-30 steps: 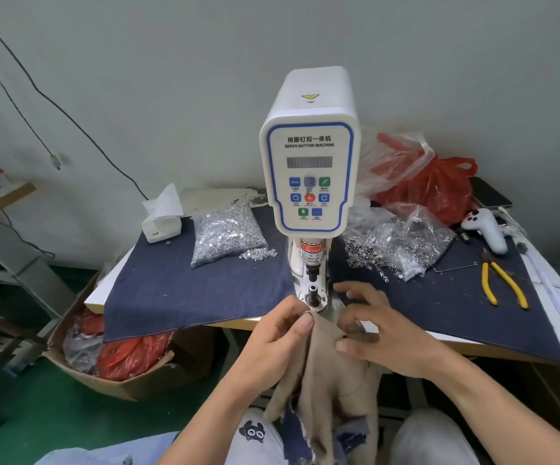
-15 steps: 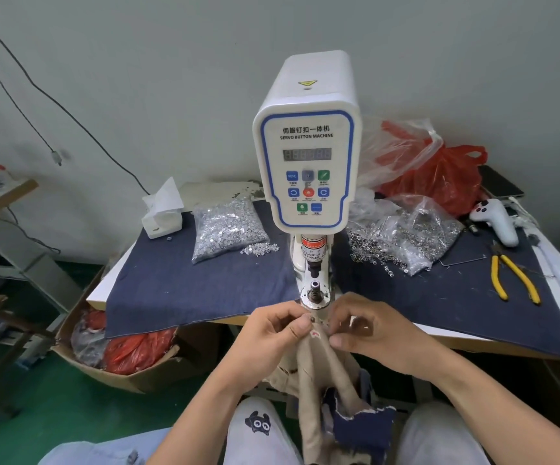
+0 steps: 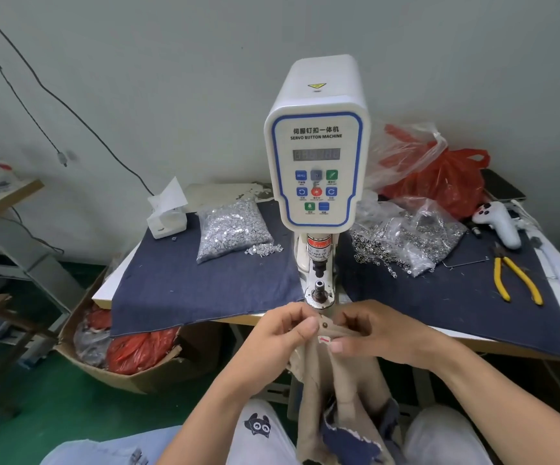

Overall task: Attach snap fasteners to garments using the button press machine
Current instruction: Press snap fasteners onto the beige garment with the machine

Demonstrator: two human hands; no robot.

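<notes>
A white servo button machine (image 3: 317,142) stands at the table's front edge, its metal press die (image 3: 319,290) just above my hands. A beige garment (image 3: 339,384) hangs from the die area down to my lap. My left hand (image 3: 285,333) pinches the garment's top edge on the left. On the right side my right hand (image 3: 369,333) pinches the same edge. A brown snap fastener (image 3: 324,326) sits on the fabric between my thumbs, above a small red label. Dark blue cloth pieces (image 3: 349,441) lie on my lap.
Blue denim cloth (image 3: 184,283) covers the table. A bag of silver snap parts (image 3: 233,229) lies left of the machine, more bags of parts (image 3: 412,236) right. Yellow pliers (image 3: 515,280), a white controller (image 3: 499,223), a red bag (image 3: 446,182), a tissue box (image 3: 168,216), a floor carton (image 3: 137,360).
Both hands have drawn the garment's top edge up under the press die and closed in on it. The snap on the fabric now shows between my thumbs.
</notes>
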